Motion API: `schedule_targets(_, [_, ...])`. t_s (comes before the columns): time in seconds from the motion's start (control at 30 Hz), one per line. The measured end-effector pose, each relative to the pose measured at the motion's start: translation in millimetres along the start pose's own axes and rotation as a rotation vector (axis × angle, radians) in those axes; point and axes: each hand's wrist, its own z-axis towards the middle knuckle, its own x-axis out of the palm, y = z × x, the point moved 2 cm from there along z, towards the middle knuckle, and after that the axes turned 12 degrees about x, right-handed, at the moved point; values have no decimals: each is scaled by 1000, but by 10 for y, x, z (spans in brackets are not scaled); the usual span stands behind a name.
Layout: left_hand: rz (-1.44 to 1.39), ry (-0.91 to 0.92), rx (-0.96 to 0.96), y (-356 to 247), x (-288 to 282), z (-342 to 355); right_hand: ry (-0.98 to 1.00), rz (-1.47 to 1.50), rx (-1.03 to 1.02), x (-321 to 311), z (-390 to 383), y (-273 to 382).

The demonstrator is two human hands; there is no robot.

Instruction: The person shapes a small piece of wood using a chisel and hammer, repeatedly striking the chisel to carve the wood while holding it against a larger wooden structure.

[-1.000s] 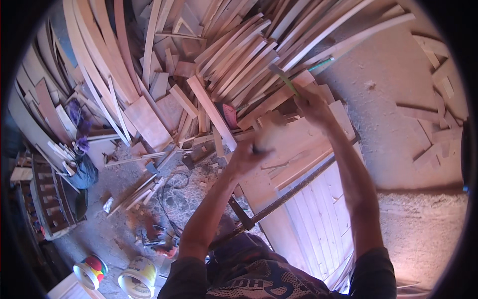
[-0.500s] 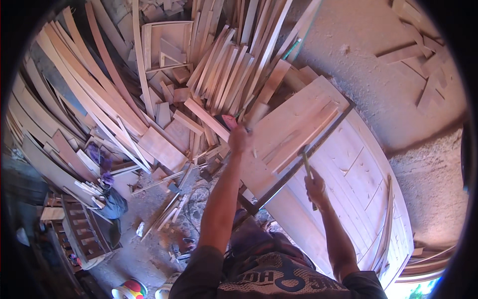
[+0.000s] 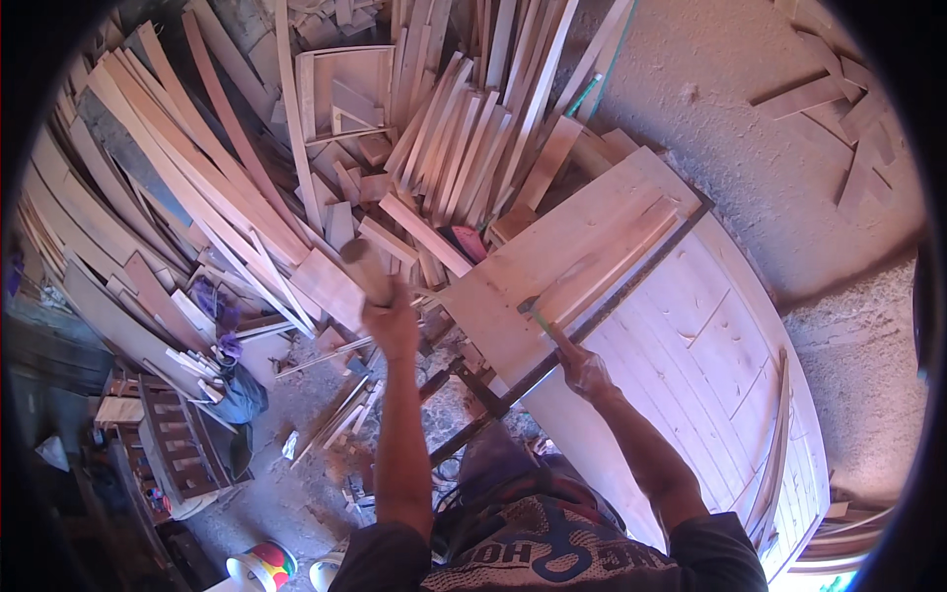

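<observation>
Round wooden mallet (image 3: 367,271), slim chisel (image 3: 548,326), pale planks (image 3: 552,257)

No labels, signs or screens are seen. Two round containers are found at seven o'clock on the floor: a red-and-yellow tub (image 3: 264,566) and, just beside it, a white one (image 3: 324,574).

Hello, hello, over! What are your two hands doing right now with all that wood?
Left hand raised, gripping a round wooden handle. Right hand holding a thin tool against the boards on the workpiece. Loose planks heaped beyond.
</observation>
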Motion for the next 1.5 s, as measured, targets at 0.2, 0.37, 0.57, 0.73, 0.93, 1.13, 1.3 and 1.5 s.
schedule_targets(0.2, [284, 49, 40, 91, -828, -48, -53, -25, -208, -123, 160, 348])
schedule_targets(0.37, [327, 90, 33, -47, -881, -332, 19, -272, -154, -148, 205, 292])
schedule_targets(0.57, [174, 104, 82, -257, -665, -440, -100, 52, 53, -189, 69, 195])
schedule_targets(0.73, [-94, 402, 260, -757, -203, -784, -351, 865, 556, -112, -387, -671])
schedule_targets(0.93, [-88, 969, 795, -1193, 570, -1520, -674, 516, 565, -386, -1240, -1802])
schedule_targets(1.13, [75, 1490, 1350, -1596, 1182, -2330, 166, 1278, 216, -901, -1912, -1002])
schedule_targets(1.3, [97, 1473, 1565, -1725, 1316, -2782, 412, 1216, 224, -1010, -2355, -590])
schedule_targets(1.5, [-215, 1491, 1055, -2465, 1035, -2857, -4, 1532, 156, -891, -2628, -721])
